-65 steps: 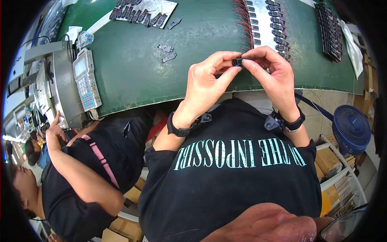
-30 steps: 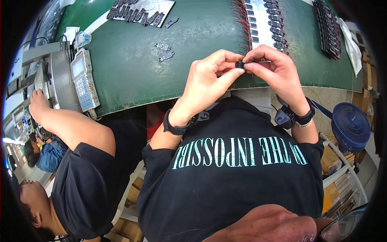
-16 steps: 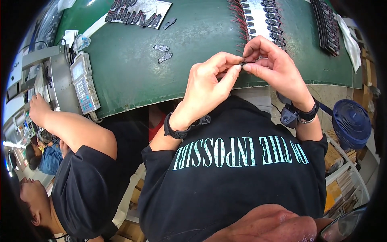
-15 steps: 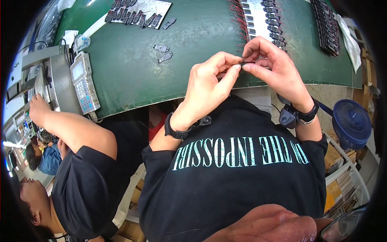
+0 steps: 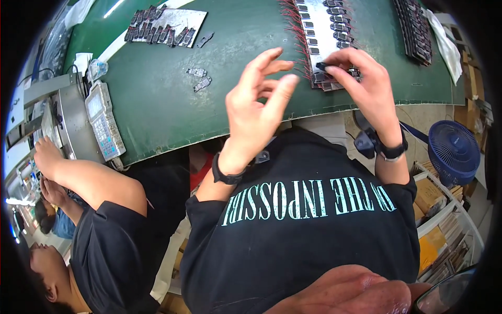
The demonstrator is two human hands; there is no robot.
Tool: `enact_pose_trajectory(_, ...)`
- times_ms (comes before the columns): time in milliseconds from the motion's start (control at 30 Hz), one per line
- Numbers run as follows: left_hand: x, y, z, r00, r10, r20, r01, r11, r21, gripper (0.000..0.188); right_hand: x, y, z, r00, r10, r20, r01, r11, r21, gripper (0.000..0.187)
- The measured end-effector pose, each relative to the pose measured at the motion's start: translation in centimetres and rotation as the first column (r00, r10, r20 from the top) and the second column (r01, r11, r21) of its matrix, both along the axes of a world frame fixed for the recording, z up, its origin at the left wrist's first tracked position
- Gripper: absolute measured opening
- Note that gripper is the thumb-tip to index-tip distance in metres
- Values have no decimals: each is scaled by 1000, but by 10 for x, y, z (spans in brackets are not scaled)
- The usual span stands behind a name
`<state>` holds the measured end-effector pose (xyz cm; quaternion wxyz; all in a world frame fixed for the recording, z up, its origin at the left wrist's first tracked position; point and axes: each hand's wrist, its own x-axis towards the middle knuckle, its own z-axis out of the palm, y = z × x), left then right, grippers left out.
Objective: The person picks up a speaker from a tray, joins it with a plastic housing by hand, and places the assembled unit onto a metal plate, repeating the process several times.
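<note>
My right hand [image 5: 366,81] pinches a small black part [image 5: 320,66] between thumb and forefinger, over the near end of a white board [image 5: 320,31]. That board carries two rows of small black modules [image 5: 341,27] with thin red wires sticking out at the sides. The hand hides some of the modules at the near end. My left hand [image 5: 254,104] hovers over the green table with fingers apart and nothing in it. To its left, two small grey-and-black parts [image 5: 202,83] lie side by side on the tabletop.
At the far left of the green table [image 5: 151,112] sits a second white board [image 5: 194,20] of black modules, a loose black part [image 5: 205,39] beside it. A stack of module boards [image 5: 413,34] stands right. A keypad device [image 5: 103,120], a co-worker's arm [image 5: 99,178] and a blue fan [image 5: 454,152] flank me.
My hands have come apart. The right one moved slightly left to the board's near end with the small black part; the left one let go, moved left and opened.
</note>
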<state>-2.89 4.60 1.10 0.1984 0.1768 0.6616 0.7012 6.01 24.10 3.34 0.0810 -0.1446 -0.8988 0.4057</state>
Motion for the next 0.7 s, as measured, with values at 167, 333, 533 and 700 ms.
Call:
enact_pose_trajectory(167,-5,-15,-11,997,-29,-73,28,1000,-8,25,-3,0,-13,999,41,-16,-38,988,151,12)
enact_pose_trajectory(333,-12,-30,-15,997,63,-37,-64,998,-23,21,0,-1,-20,987,110,-114,-61,927,371,16)
enact_pose_trajectory(533,-28,-56,-14,947,273,-171,-286,957,-57,17,-4,-8,-16,970,96,-225,34,856,515,15)
enact_pose_trajectory(700,-54,-97,-21,838,458,-297,-527,822,-217,16,-28,-3,-14,958,195,-209,-36,808,588,14)
